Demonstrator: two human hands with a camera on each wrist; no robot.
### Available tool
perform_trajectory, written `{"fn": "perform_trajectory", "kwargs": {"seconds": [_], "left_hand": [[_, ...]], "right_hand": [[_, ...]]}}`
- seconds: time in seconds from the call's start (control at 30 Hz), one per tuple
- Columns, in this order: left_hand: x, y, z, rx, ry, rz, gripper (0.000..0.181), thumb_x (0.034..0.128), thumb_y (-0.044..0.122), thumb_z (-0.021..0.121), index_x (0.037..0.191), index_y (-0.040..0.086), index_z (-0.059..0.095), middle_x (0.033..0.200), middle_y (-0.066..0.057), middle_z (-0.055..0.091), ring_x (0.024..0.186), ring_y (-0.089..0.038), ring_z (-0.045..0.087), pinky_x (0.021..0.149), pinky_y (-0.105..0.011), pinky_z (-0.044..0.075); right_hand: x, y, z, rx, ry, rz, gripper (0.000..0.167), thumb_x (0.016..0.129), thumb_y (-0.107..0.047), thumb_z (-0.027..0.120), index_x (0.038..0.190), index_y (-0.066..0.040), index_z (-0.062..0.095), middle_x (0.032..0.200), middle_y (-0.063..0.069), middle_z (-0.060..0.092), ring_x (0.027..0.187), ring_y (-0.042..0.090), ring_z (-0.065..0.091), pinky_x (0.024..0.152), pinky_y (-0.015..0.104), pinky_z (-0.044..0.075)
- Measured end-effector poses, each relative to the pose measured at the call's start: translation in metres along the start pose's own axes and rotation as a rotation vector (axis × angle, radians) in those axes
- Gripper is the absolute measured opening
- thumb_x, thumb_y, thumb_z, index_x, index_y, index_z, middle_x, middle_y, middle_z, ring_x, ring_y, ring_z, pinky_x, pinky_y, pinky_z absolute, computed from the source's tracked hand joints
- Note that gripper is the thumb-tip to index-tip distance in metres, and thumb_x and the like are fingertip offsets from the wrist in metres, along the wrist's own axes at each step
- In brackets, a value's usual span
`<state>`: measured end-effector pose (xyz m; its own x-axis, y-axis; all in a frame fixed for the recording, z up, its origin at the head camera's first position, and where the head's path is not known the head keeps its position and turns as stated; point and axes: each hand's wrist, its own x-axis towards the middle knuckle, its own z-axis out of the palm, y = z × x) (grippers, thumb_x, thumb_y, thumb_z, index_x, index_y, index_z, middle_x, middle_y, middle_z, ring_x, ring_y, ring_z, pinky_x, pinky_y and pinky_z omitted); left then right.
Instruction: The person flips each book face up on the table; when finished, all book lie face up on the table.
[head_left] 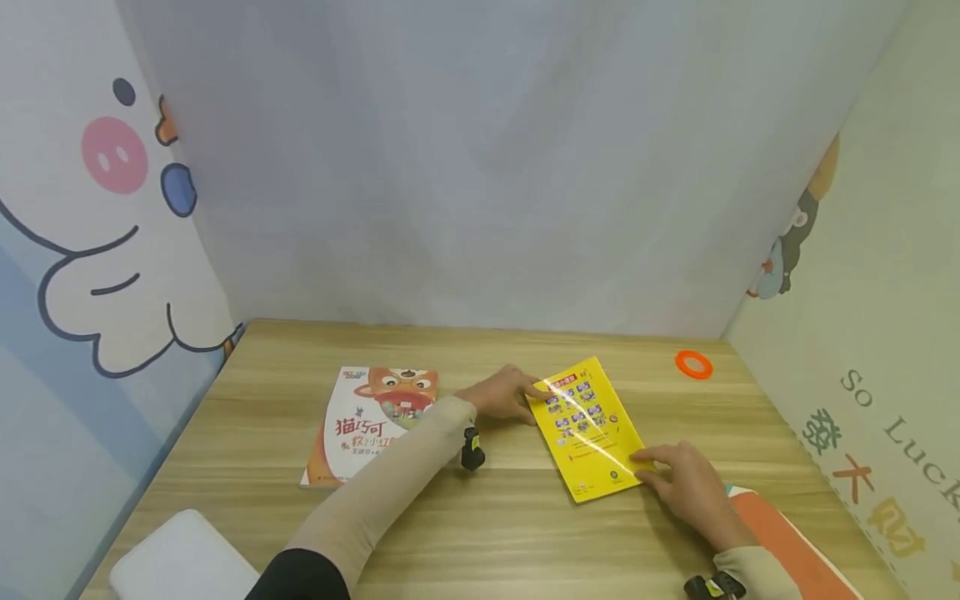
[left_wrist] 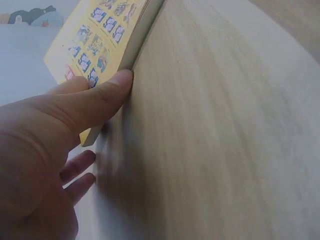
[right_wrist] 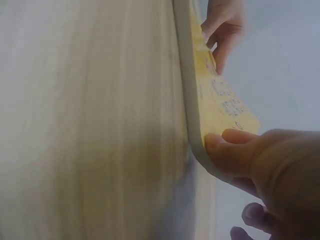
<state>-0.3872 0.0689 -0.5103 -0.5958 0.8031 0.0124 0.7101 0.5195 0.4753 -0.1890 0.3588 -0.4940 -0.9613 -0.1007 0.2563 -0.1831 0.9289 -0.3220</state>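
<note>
- Yellow book [head_left: 588, 433] lay right of centre in the head frame, printed side up, slanted on the table [head_left: 480, 533]; could not tell if it was fully flat or slightly raised.
- Left hand [head_left: 506, 393] pinched its left edge near the upper corner, thumb and forefinger close together; at least two other fingers stood off it.
- Right hand [head_left: 686, 487] pinched the lower right corner, thumb and forefinger nearly closed; other fingers off the book.
- Risk: both grips were only at the edges, so a glossy cover could slip or the book could twist if the hands pulled unevenly.
- Risk: left sleeve crossed over the white picture book [head_left: 360, 417], left of centre; a low forearm could drag it. Contact unclear.
- Risk: right forearm overlapped the orange-red flat item [head_left: 787, 542], lower right; a sweep could nudge it. Orange ring [head_left: 693, 364], upper right, sat well apart, low risk.
- Head view alone showed the full layout, including the white object [head_left: 183, 558] at lower left.
- Left wrist view showed the book's thickness and the loose fingers, hidden from the head camera.
- Right wrist view showed the rounded corner by the right thumb, plus the left hand at upper right.
</note>
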Motion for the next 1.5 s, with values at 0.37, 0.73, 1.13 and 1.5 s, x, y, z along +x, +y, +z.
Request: {"fn": "perform_trajectory", "kwargs": {"seconds": [0.37,0.73,1.13,1.5], "left_hand": [[-0.006,-0.007,-0.004,-0.239,-0.031,-0.02,0.058,0.0838,0.022,0.087,0.137,0.033,0.066,0.133,-0.002,0.071,0.088,-0.003,0.061,0.081,-0.019,0.049],[-0.01,-0.012,-0.013,-0.337,-0.068,-0.065,0.041,0.0988,0.03,0.07,0.139,0.035,0.065,0.126,0.0,0.071,0.087,-0.012,0.06,0.078,-0.025,0.049],[-0.01,-0.017,-0.01,-0.35,-0.029,-0.061,0.049,0.0964,0.023,0.073,0.144,0.032,0.061,0.15,0.002,0.059,0.133,-0.027,0.06,0.112,-0.044,0.047],[-0.015,-0.016,-0.011,-0.451,-0.073,-0.069,0.045,0.0997,0.021,0.069,0.144,0.025,0.061,0.155,-0.003,0.055,0.138,-0.026,0.054,0.115,-0.043,0.045]], "right_hand": [[-0.002,-0.004,0.003,-0.058,0.022,0.002,0.025,0.08,-0.016,0.087,0.104,-0.019,0.081,0.105,0.004,0.08,0.072,0.009,0.05,0.057,0.022,0.034],[-0.002,-0.005,0.0,-0.035,-0.009,0.027,0.024,0.083,-0.014,0.084,0.106,-0.017,0.08,0.111,0.007,0.079,0.081,0.014,0.058,0.061,0.024,0.041],[-0.002,-0.001,0.001,0.065,-0.035,0.017,0.022,0.085,-0.007,0.081,0.106,-0.012,0.079,0.11,0.009,0.078,0.083,0.016,0.057,0.072,0.031,0.048],[0.001,0.004,0.004,0.156,-0.092,0.068,0.021,0.088,-0.006,0.078,0.109,-0.01,0.076,0.111,0.01,0.076,0.073,0.005,0.054,0.065,0.022,0.046]]}}
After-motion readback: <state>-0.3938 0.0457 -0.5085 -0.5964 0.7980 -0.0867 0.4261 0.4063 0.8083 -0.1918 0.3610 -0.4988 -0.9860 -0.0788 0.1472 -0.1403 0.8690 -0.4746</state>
